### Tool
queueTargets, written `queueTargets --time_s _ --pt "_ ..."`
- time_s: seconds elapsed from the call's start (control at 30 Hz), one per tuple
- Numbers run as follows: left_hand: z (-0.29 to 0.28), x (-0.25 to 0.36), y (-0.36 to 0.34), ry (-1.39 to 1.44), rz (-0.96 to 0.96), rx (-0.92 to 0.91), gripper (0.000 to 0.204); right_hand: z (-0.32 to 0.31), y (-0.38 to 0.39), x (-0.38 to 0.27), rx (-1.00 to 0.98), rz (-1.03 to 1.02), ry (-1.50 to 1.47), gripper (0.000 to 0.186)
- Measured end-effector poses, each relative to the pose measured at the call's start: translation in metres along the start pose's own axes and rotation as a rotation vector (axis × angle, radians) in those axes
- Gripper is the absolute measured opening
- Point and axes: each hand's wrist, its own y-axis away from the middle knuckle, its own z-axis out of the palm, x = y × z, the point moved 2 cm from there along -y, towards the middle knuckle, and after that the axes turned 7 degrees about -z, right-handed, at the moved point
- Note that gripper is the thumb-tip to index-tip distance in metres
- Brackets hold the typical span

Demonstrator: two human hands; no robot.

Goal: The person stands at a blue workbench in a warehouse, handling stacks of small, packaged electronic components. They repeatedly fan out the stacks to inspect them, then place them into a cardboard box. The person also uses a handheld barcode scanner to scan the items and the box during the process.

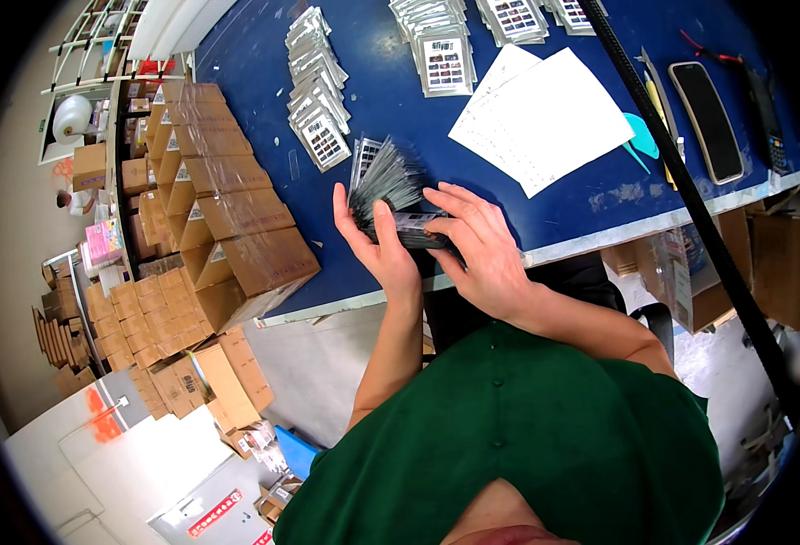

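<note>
A fanned stack of thin flat printed packets (388, 182) is held between my hands above the near edge of the blue table. My left hand (385, 254) grips its left side and underside, with the thumb on top. The fingers of my right hand (483, 241) are closed on the right end, where one packet lies flatter. The far ends of the fan are smeared by motion. Just beyond it, an overlapping row of similar packets (320, 136) in clear sleeves runs away along the table.
More packet piles (445, 68) lie at the table's far side. White paper sheets (545, 118), a turquoise tool (641, 136), a phone (707, 123) and a black device (763, 118) are to the right. A black strap (681, 173) crosses the view. Stacked cartons (255, 218) border the left.
</note>
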Motion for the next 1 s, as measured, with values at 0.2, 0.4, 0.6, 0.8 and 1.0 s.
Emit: queueTargets --time_s 0.2,0.4,0.6,0.8,1.0 --pt "0.0003 -0.0009 0.0005 0.033 -0.001 0.011 0.053 0.0014 -0.0002 0.0015 0.0 0.008 -0.016 0.037" --pt "0.0014 -0.0001 -0.0003 -0.008 -0.018 0.02 0.055 0.0009 -0.0052 0.004 -0.003 0.213 -0.139 0.058" --pt "0.0043 0.0024 0.0 0.051 -0.033 0.016 0.055 0.0032 -0.0055 0.0036 -0.028 0.164 -0.051 0.069" --pt "0.0029 -0.0014 -0.0011 0.024 -0.007 0.033 0.056 0.0049 -0.0033 0.0031 -0.023 0.147 -0.035 0.063" --pt "0.0062 0.0051 0.0003 0.036 -0.009 0.03 0.056 0.004 -0.0057 0.0003 -0.03 0.185 -0.035 0.058"
